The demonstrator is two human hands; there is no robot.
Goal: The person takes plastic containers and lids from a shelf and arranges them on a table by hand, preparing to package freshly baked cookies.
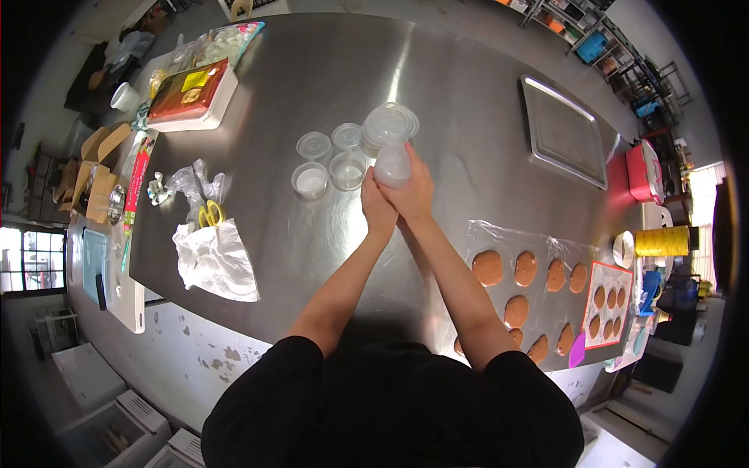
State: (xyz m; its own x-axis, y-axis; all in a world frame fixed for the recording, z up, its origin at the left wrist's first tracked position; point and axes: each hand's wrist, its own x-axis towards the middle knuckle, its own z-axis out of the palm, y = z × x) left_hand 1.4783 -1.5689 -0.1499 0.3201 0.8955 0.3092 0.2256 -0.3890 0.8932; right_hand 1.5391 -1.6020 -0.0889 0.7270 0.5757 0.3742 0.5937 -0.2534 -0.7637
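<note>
Brown rounds (516,312): laid out on the steel table (312,249), near right.
Left hand (378,207): grasping the clear container's left side.
Right hand (415,189): fingers wrapped round its right side.
Clear container (392,165): between both hands, over mid-table.
Round tubs (347,171): four, left of it.
Clear stack (392,123): just beyond.
Metal tray (568,132): far right.

Harsh daylight burns white through the barred window (33,260) at 9 o'clock and bright opening (706,226) at 3, glare streaks the metal tabletop (468,101) towards 12, and fisheye distortion curves edges into black corners.
</note>
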